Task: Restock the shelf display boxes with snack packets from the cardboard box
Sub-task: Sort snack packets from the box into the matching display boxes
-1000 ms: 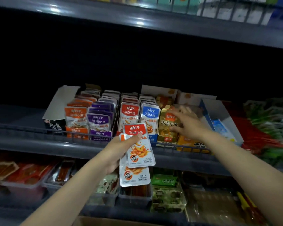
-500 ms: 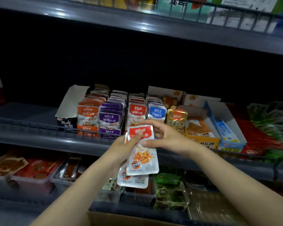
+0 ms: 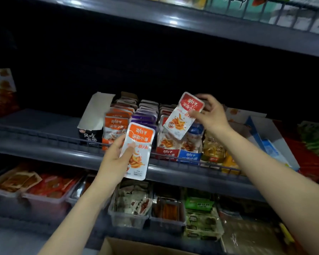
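Left hand (image 3: pixel 115 159): thumb lies across the front of an orange-topped packet (image 3: pixel 138 144), fingers behind it. The packet is upright, held just in front of the middle shelf's (image 3: pixel 44 153) front edge and overlapping the purple row (image 3: pixel 145 115).

Right hand (image 3: pixel 211 115): thumb and fingers pinch a red-topped packet (image 3: pixel 182 116) at its right edge. The packet is tilted, top leaning right, above the red row (image 3: pixel 166 144). Cannot tell whether its lower corner touches that row.

Display rows stand side by side along the shelf's front edge, left to right: orange row (image 3: pixel 116 124), purple, red, blue row (image 3: pixel 190 156), gold row (image 3: pixel 212 148).

Cardboard box (image 3: pixel 136 247): only its rim shows, at the bottom of the view, below the lower shelf's clear tubs (image 3: pixel 129 220).
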A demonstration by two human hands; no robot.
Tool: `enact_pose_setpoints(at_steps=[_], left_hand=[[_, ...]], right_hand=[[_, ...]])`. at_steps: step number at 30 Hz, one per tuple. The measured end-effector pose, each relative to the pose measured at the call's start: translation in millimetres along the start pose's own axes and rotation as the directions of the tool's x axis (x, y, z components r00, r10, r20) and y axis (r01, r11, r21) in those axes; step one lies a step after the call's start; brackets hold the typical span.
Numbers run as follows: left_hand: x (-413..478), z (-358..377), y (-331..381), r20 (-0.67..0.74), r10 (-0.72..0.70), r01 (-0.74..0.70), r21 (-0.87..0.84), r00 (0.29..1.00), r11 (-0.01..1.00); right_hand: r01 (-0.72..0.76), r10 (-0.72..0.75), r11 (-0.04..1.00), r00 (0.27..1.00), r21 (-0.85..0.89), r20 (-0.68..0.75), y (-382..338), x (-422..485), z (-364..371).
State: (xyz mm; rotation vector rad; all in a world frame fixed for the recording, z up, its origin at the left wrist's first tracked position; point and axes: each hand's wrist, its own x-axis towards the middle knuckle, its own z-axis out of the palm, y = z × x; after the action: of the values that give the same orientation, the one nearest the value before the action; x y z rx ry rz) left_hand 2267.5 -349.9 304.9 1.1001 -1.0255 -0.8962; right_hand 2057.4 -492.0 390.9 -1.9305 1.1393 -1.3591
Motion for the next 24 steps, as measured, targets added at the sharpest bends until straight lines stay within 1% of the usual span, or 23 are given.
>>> enact_pose_setpoints(at_steps=[1,3,4,5,8,11,12,13,14,16,17,20,22,23,24], left_hand=[[0.7,-1.9,-3.1,-0.026,0.011,-0.011,-0.004,1.000,1.000],[2.4,-4.7,-9.7,-0.081,0.005,-0.008,-0.036,0.997,0.999],[2.8,-5.8,-11.9,-0.109,-0.004,-0.002,-0.054,0.994,0.999],[3.1,-6.6,-13.1,-0.130,-0.012,0.003,-0.068,0.991,0.998],[3.9,-7.6,-14.9,-0.157,-0.027,0.011,-0.098,0.987,0.995],[4.9,-6.4,-15.5,-0.160,-0.053,0.033,-0.122,0.986,0.992],[5.2,-6.5,-15.9,-0.159,-0.058,0.038,-0.126,0.986,0.991],[5.6,-7.0,-16.4,-0.161,-0.064,0.043,-0.132,0.985,0.990],[5.8,-7.9,-16.7,-0.164,-0.069,0.045,-0.141,0.984,0.989],[5.9,-9.7,-16.8,-0.170,-0.081,0.054,-0.159,0.982,0.986],[5.5,-10.3,-17.0,-0.173,-0.086,0.057,-0.166,0.981,0.984],[5.2,-12.0,-18.7,-0.187,-0.095,0.061,-0.182,0.978,0.981],[6.3,-14.1,-18.9,-0.206,-0.094,0.055,-0.190,0.974,0.980],[7.7,-15.2,-18.3,-0.213,-0.090,0.048,-0.192,0.973,0.980],[9.1,-16.6,-17.1,-0.221,-0.081,0.037,-0.196,0.972,0.980]], right_hand=[[0.046,-0.046,0.997,0.999,-0.056,0.011,2.3,5.8,4.0],[0.143,-0.129,0.969,0.988,-0.200,0.082,8.3,12.2,13.8],[0.174,-0.150,0.955,0.982,-0.240,0.112,11.6,13.2,18.7],[0.180,-0.154,0.954,0.980,-0.241,0.122,14.4,13.3,23.3],[0.147,-0.133,0.979,0.986,-0.142,0.100,15.5,12.4,35.1],[0.083,-0.079,0.993,0.995,-0.084,0.060,14.2,10.2,42.8],[0.075,-0.068,0.992,0.996,-0.101,0.065,15.1,8.2,43.7],[0.077,-0.064,0.984,0.994,-0.158,0.086,18.2,5.7,43.7],[0.089,-0.062,0.964,0.992,-0.250,0.114,21.6,2.2,43.0],[0.125,-0.063,0.879,0.987,-0.459,0.149,31.6,-4.0,41.2],[0.130,-0.057,0.845,0.986,-0.518,0.154,36.6,-6.1,40.6],[0.090,-0.010,0.816,0.990,-0.571,0.141,43.1,-10.6,40.1],[0.068,-0.009,0.794,0.995,-0.604,0.101,37.6,-10.7,39.7],[0.068,-0.036,0.811,0.997,-0.582,0.067,28.7,-11.7,39.4],[0.090,-0.080,0.848,0.996,-0.521,0.043,14.8,-13.4,40.3]])
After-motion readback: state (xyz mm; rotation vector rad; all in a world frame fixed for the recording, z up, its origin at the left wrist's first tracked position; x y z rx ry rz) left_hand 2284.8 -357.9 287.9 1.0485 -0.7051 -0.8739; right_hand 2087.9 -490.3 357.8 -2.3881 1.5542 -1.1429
